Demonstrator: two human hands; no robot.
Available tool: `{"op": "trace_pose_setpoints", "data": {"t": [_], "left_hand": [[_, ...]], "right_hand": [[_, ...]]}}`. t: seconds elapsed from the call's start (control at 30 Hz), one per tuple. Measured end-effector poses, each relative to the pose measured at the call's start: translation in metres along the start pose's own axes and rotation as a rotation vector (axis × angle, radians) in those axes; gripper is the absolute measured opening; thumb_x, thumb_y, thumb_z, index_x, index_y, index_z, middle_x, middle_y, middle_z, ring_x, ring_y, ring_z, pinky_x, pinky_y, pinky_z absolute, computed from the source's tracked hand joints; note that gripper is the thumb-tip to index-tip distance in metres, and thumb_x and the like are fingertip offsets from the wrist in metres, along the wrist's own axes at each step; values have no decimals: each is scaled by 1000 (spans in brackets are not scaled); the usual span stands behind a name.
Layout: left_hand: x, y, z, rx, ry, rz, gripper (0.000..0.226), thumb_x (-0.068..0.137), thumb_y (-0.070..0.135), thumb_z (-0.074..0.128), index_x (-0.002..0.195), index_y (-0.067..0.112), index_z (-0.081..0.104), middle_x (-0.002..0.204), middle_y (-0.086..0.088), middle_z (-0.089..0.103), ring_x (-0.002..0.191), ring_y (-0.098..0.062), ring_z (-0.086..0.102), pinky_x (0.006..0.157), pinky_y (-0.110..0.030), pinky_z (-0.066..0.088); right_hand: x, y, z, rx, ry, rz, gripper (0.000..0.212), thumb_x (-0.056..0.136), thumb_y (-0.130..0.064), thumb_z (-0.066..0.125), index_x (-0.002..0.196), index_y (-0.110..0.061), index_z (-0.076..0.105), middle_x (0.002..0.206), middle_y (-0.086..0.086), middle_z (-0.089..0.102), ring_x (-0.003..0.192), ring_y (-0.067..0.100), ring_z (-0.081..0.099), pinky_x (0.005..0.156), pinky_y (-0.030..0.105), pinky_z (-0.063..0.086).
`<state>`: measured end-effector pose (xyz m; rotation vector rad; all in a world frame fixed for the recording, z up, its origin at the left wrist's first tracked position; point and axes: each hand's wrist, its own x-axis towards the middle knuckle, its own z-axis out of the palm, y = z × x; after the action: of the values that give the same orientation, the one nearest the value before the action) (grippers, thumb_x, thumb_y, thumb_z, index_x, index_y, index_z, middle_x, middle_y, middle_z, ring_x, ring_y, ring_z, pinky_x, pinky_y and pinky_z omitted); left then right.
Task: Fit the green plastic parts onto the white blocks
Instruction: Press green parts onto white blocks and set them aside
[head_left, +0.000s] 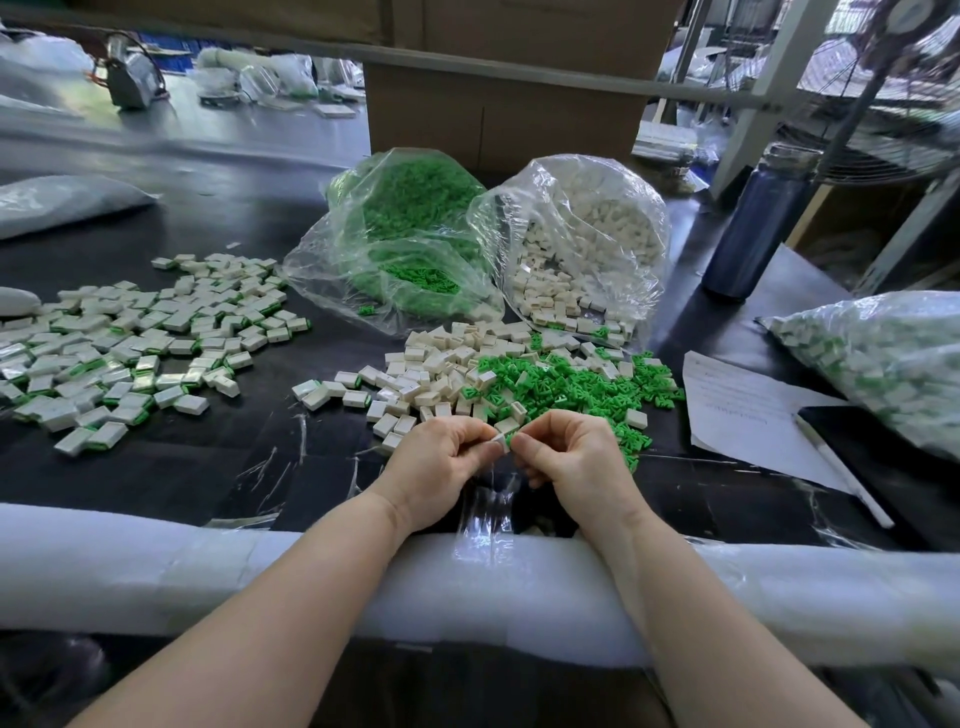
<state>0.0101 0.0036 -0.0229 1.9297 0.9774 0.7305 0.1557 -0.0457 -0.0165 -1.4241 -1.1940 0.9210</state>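
Observation:
My left hand (441, 462) pinches a small white block (500, 440) between thumb and fingers, just above the dark table near its front edge. My right hand (571, 462) pinches a green plastic part (508, 441) against that block; most of both pieces is hidden by my fingers. Just beyond my hands lie a loose pile of white blocks (431, 374) and, to its right, a pile of green parts (566, 384). Many blocks with green parts fitted (130, 338) are spread over the table's left side.
Two open clear bags stand behind the piles: green parts (405, 234) and white blocks (576, 239). A sealed bag of finished blocks (878, 358), a paper sheet (743, 410) with a pen, and a dark bottle (758, 223) sit right. White foam padding (208, 566) lines the front edge.

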Motion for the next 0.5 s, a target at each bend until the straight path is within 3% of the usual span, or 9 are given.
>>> {"op": "trace_pose_setpoints", "data": {"t": [0.17,0.5], "left_hand": [[-1,1,1,126,-1,28,12,89,17,60,91,12,71,79,2,65,78,-13,59,76,-23,46],[0,1,1,170,-19,15,14,89,20,60,94,11,71,88,-4,69,85,-17,60,82,-31,46]], "right_hand": [[-1,-2,-1,-41,-30,16,16,83,0,65,69,-7,61,56,4,57,43,2,47,45,15,43],[-1,0,-1,-92,-39,-26,15,81,-3,68,68,-7,63,50,-3,56,43,4,47,45,16,43]]}}
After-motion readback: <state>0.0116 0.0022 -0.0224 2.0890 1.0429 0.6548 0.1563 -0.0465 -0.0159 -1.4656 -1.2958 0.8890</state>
